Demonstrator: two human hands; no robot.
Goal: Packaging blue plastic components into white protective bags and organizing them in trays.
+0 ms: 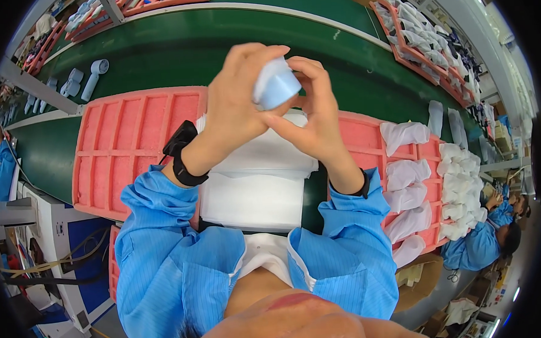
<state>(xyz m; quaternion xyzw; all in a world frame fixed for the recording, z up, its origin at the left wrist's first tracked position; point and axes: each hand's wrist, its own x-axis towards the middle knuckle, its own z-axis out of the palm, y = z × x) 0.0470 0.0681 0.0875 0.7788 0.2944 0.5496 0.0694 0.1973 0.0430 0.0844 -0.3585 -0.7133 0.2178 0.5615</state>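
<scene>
Device (278, 86), pale blue and smooth, seems in the head view to be light, stiff plastic: likely somewhat slippery, with a surface that could scuff. It is raised over the far part of the white sheets (253, 200), between the pink foam trays left (124, 127) and right (362, 138) on the green counter (157, 53). The left hand (235, 89) has a close grip on its left side; the right hand (320, 109) curls at its right, its pressure impossible to tell. Its rounded sides look the best hold. No label or brand is readable on it.
</scene>
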